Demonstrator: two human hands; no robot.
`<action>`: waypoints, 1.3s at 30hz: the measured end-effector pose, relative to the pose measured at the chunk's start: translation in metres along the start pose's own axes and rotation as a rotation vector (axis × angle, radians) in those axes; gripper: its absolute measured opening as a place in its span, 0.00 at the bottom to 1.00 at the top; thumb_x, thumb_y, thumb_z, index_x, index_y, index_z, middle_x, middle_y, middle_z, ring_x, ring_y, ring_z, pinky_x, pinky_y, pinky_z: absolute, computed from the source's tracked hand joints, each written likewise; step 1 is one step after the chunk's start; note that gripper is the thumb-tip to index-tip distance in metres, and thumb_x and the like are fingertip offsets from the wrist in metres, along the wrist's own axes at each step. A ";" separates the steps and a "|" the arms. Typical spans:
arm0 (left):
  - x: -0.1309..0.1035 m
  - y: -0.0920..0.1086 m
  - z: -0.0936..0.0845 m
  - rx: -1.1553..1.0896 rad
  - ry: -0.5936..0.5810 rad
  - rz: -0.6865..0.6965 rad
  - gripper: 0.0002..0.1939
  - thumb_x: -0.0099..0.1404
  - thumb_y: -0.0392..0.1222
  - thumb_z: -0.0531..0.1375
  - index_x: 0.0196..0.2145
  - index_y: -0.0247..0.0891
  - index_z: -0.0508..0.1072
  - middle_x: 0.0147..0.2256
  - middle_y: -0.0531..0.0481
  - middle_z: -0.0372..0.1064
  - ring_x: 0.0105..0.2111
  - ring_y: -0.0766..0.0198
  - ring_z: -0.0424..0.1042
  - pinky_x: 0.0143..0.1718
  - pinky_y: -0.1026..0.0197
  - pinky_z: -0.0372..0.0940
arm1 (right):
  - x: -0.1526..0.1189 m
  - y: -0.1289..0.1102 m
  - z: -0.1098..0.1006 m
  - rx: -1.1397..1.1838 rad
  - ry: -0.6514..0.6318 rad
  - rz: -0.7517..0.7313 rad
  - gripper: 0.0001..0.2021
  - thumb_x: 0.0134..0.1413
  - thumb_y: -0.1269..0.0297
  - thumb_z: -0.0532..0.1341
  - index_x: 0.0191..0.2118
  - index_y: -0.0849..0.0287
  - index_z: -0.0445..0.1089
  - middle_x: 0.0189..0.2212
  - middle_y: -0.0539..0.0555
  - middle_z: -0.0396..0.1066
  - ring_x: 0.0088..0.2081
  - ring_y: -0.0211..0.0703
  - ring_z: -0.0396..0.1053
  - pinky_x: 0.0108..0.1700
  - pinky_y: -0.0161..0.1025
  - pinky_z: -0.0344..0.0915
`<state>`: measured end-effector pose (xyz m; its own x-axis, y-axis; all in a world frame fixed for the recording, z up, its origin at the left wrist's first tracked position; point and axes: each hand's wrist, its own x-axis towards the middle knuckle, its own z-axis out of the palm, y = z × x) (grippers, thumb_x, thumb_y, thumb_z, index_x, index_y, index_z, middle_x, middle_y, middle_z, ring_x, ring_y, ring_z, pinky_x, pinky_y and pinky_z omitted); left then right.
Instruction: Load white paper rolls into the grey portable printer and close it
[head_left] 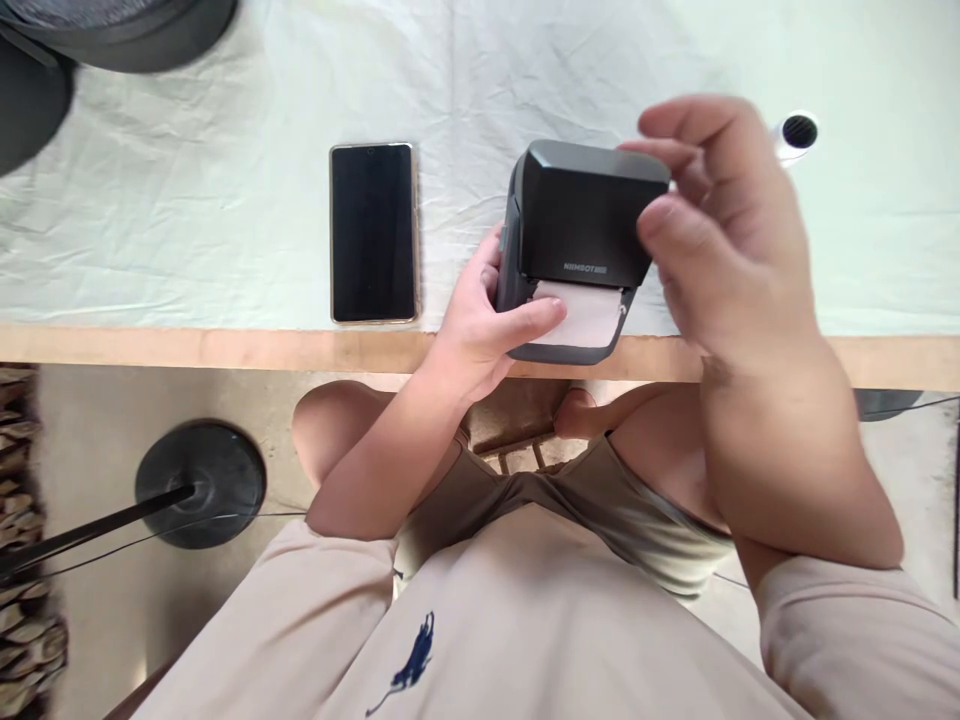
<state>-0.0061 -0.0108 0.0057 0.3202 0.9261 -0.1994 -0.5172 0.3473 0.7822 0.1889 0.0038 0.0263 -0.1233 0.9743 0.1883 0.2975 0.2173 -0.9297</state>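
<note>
A dark grey label printer [592,215] marked NIIMBOT is held over the table's front edge, its black lid closed. My left hand [487,325] grips it from the left, fingers mostly hidden behind the body. The left thumb lies on a strip of white label paper [589,318] that sticks out below the lid. By the printer's right side is my right hand [739,240], slightly blurred. Its thumb and fingers are apart, with the thumb tip overlapping the lid's right edge; whether it touches cannot be made out.
Left of the printer lies a smartphone [373,233] with a dark screen. A white cylinder with a black end [798,134] stands beyond my right hand. Dark rounded containers [150,45] occupy the far left corner. Below the table edge [187,347], a black round stand base [201,485] rests on the floor.
</note>
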 end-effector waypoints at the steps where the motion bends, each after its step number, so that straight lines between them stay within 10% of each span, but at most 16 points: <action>1: -0.001 0.002 0.004 -0.028 0.005 -0.003 0.25 0.55 0.50 0.79 0.47 0.47 0.77 0.43 0.50 0.82 0.64 0.39 0.77 0.64 0.44 0.76 | -0.001 -0.002 0.003 0.014 -0.048 -0.006 0.27 0.61 0.36 0.68 0.60 0.38 0.67 0.60 0.50 0.72 0.58 0.54 0.74 0.57 0.53 0.76; 7: 0.001 0.011 0.014 -0.234 -0.118 -0.064 0.18 0.76 0.57 0.61 0.39 0.40 0.79 0.44 0.43 0.85 0.71 0.40 0.72 0.70 0.44 0.72 | -0.003 -0.010 0.016 0.055 -0.088 -0.064 0.28 0.58 0.42 0.74 0.58 0.41 0.67 0.56 0.49 0.71 0.42 0.43 0.73 0.34 0.41 0.70; 12: 0.006 0.009 0.010 -0.278 0.090 -0.115 0.18 0.80 0.52 0.58 0.37 0.41 0.81 0.40 0.48 0.86 0.70 0.46 0.73 0.70 0.50 0.71 | -0.003 -0.013 0.011 -0.037 -0.068 -0.069 0.28 0.62 0.39 0.70 0.61 0.44 0.67 0.59 0.53 0.73 0.55 0.54 0.76 0.47 0.48 0.78; 25: 0.010 0.010 0.007 -0.255 0.170 -0.095 0.19 0.80 0.42 0.57 0.32 0.40 0.82 0.29 0.49 0.80 0.58 0.50 0.83 0.61 0.54 0.78 | -0.013 -0.028 -0.011 -0.104 -0.222 -0.081 0.40 0.54 0.65 0.70 0.72 0.37 0.63 0.74 0.44 0.63 0.72 0.60 0.67 0.74 0.61 0.70; 29: 0.011 0.012 0.011 -0.282 0.222 -0.144 0.19 0.79 0.48 0.56 0.34 0.40 0.79 0.34 0.49 0.81 0.66 0.45 0.78 0.66 0.48 0.75 | -0.015 -0.031 -0.009 -0.296 0.036 -0.186 0.31 0.57 0.51 0.73 0.66 0.40 0.70 0.67 0.47 0.68 0.69 0.60 0.69 0.67 0.58 0.75; 33: 0.007 0.017 0.018 -0.351 0.117 -0.194 0.24 0.82 0.54 0.48 0.43 0.39 0.79 0.48 0.44 0.83 0.73 0.46 0.69 0.71 0.48 0.70 | -0.017 -0.037 0.001 -0.305 0.440 -0.220 0.07 0.72 0.50 0.66 0.45 0.44 0.74 0.48 0.45 0.71 0.35 0.34 0.74 0.42 0.43 0.77; 39: 0.001 0.009 0.020 -0.157 0.101 -0.090 0.07 0.74 0.42 0.62 0.38 0.41 0.78 0.36 0.48 0.80 0.65 0.46 0.78 0.66 0.47 0.74 | -0.013 -0.044 0.003 -0.283 0.258 -0.230 0.04 0.70 0.58 0.65 0.40 0.43 0.71 0.43 0.49 0.76 0.50 0.53 0.80 0.47 0.54 0.77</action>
<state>0.0051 -0.0096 0.0243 0.2932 0.8977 -0.3289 -0.6102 0.4406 0.6584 0.1745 -0.0184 0.0635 0.0129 0.8737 0.4864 0.5419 0.4026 -0.7377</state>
